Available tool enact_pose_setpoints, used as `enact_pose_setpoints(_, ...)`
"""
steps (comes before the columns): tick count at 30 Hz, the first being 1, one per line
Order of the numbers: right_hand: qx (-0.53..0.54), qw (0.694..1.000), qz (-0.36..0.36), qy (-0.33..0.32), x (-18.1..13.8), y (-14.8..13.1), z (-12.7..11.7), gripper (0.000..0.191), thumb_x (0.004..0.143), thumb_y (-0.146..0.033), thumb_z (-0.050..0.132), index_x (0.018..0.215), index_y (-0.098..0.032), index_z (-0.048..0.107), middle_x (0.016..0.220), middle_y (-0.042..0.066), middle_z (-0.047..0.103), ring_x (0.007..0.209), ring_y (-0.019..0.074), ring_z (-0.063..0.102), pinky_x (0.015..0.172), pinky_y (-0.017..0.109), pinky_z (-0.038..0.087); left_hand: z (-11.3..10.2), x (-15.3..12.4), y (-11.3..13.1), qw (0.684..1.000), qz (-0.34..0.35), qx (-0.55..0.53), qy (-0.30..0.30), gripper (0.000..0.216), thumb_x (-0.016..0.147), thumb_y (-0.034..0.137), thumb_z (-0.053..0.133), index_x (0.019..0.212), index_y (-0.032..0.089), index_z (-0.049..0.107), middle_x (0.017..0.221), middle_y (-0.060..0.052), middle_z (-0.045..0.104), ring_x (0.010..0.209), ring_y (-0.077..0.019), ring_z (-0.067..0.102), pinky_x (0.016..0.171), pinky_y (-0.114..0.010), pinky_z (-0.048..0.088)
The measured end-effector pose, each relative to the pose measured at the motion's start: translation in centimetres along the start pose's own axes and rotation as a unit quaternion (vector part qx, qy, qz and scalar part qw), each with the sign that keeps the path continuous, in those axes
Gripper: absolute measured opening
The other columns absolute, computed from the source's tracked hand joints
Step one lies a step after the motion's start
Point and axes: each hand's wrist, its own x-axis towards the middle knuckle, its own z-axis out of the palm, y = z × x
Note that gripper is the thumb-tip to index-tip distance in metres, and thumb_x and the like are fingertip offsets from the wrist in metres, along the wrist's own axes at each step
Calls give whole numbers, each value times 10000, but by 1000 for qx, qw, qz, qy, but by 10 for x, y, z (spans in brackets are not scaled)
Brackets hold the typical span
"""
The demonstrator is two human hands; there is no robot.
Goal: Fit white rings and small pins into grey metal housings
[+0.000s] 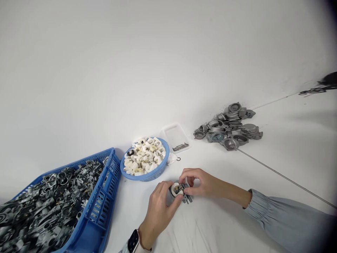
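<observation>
A grey metal carburetor body (pixel 187 199) with a white ring-shaped float (pixel 176 189) on top rests on the white table in front of me. My left hand (pixel 161 207) is closed around its left side, thumb along the near edge beside the float. From the right, my right hand (pixel 198 182) bends its thumb and index finger in a pinch at the float's hinge end. Any small part between those fingertips is hidden. Metal pins (pixel 180 147) lie in a shallow white tray (pixel 176 129) beyond the hands.
A round blue basket (pixel 160 169) heaped with white floats (pixel 143 156) stands left of the tray. Farther left is a blue crate (pixel 91 225) full of carburetor bodies (pixel 47 207). Grey float bowls (pixel 229 126) are piled at right, and a thin rod (pixel 284 177) runs past them.
</observation>
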Motion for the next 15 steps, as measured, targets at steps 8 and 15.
enact_pose_setpoints(8,-6,1000,4,-8,0,2,0,251,836,-367,777,1028,-206,771,1052,53,670,791,169,568,778,328,490,-2,1,2,1000,0,6,-4,213,1041,346,631,1222,232,628,1092,-75,729,1004,-263,702,837,-394,581)
enact_pose_setpoints(15,-4,1000,3,-5,0,3,0,251,837,-373,781,1027,-210,772,1052,53,672,796,175,565,794,337,492,-3,0,3,1000,7,12,6,213,1027,333,654,1217,239,638,1084,-63,735,995,-255,713,831,-376,593)
